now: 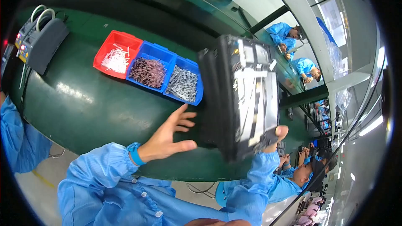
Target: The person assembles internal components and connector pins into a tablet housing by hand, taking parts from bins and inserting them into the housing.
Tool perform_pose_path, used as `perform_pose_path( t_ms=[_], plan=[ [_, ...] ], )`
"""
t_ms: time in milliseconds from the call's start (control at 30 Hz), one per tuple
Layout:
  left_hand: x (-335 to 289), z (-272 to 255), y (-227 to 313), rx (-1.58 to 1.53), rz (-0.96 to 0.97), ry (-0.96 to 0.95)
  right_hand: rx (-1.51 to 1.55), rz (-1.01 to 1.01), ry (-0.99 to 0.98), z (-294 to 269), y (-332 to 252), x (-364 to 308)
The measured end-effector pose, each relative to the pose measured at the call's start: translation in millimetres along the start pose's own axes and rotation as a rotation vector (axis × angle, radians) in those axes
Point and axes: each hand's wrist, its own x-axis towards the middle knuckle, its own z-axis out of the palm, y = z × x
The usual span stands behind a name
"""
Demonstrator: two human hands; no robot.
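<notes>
My right hand (276, 139) grips the lower right corner of a thick black tray-like stack (220, 100), its thumb over the edge. The stack is tipped up on its side, and its face shows long silvery and white strips (253, 100). Motion blurs it, so I cannot tell what the pieces are. To its left, my left hand (169, 136) is open with fingers spread, apart from the stack. Beyond that hand stand a red bin (99, 60) of white slender pieces, a blue bin (159, 50) of brownish ones and another blue bin (199, 96) of grey ones.
All of this is over a green-topped table (104, 121). Dark grey bench units (48, 44) with pale cables stand at the far left. A person's blue sleeve (21, 138) is at the left edge. Other people in blue work across and to the right.
</notes>
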Motion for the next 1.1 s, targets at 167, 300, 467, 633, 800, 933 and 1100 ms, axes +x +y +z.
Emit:
perform_pose_path(
  t_ms=[167,300,467,633,800,933,1100],
  plan=[
    [-11.4,34.2,53.6,-0.197,0.03,0.226,-0.664,-0.013,0.05,31.8,33.1,-67.7],
    [-31.4,9.1,62.2,-0.081,0.146,0.159,-0.88,0.049,-0.17,57.1,54.8,-67.3],
    [-58.8,-39.1,74.1,0.561,0.465,-0.091,-1.597,0.161,-0.506,4.9,112.7,-64.6],
    [-55.5,-74.4,64.1,0.688,0.639,-0.227,-1.015,-0.39,-0.397,50.5,150.2,-8.0],
    [-58.2,-91.1,53.2,0.657,0.731,-0.234,-1.08,-0.589,-0.454,45.2,170.1,-2.2],
    [-64.5,-91.1,54.7,0.647,0.699,-0.217,-1.071,-0.511,-0.442,47.5,171.5,-6.8],
    [-69.8,-95.7,52.6,0.637,0.681,-0.197,-1.055,-0.313,-0.371,63.7,160.2,-19.0]
  ],
)
